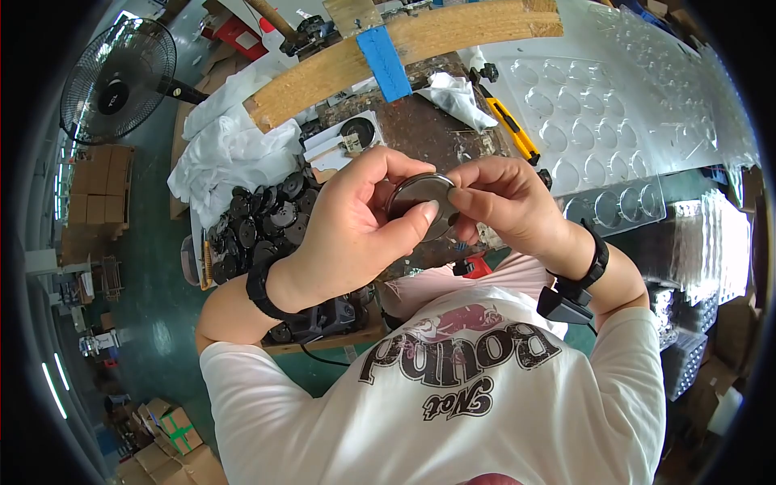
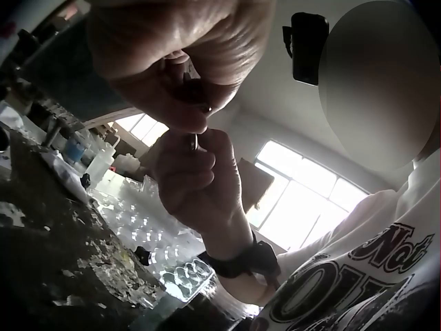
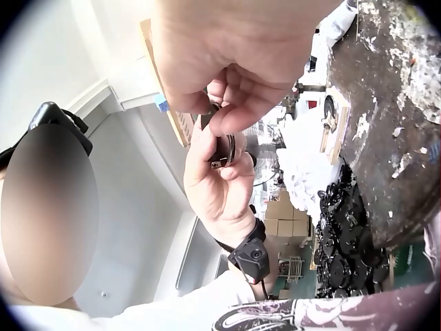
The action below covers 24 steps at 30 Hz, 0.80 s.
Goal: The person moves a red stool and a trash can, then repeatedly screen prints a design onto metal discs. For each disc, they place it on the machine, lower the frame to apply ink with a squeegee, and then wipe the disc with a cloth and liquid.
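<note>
A round, shiny dark-metal disc with a raised rim is held up between both hands, close over the worktable. My left hand grips its left side, the thumb lying across the face and the fingers behind. At the right edge, my right hand pinches the rim between thumb and fingers. Edge-on in the right wrist view, the disc looks thin, with a banded rim. The hands hide most of it in the left wrist view, where the right hand shows below the left.
A pile of black round parts lies left of the hands, beside white cloth. A yellow cutter and clear moulded trays are to the right. A wooden bar with blue tape crosses ahead; a fan stands far left.
</note>
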Motion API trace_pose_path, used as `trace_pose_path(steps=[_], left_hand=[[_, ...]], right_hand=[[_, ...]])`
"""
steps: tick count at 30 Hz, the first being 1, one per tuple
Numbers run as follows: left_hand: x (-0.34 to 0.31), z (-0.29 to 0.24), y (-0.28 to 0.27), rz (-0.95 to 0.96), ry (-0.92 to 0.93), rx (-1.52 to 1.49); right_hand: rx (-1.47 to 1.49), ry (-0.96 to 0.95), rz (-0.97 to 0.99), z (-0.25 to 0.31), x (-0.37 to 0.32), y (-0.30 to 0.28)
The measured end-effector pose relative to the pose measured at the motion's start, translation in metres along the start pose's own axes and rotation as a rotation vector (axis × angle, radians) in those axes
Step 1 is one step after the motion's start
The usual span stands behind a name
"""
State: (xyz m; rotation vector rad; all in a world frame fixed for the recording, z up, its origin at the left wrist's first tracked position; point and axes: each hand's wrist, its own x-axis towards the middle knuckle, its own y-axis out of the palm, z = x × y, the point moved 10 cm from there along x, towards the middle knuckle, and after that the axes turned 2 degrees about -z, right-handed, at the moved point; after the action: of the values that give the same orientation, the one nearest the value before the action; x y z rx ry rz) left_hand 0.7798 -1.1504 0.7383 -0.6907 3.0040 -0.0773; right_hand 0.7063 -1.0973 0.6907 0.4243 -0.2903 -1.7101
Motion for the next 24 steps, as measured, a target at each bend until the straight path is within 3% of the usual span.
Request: trace_pose_path(steps=[11, 14, 24], left_hand=[[0.004, 0.003, -0.001, -0.015, 0.033, -0.006], [0.005, 0.009, -0.001, -0.002, -0.053, -0.031], [0.005, 0.011, -0.004, -0.02, -0.067, -0.042]], right_hand=[[-0.018, 0.053, -0.073, -0.006, 0.004, -0.007], [-0.012, 0.022, -0.063, -0.005, 0.004, -0.006], [0.016, 0.03, -0.065, -0.008, 0.007, -0.006]])
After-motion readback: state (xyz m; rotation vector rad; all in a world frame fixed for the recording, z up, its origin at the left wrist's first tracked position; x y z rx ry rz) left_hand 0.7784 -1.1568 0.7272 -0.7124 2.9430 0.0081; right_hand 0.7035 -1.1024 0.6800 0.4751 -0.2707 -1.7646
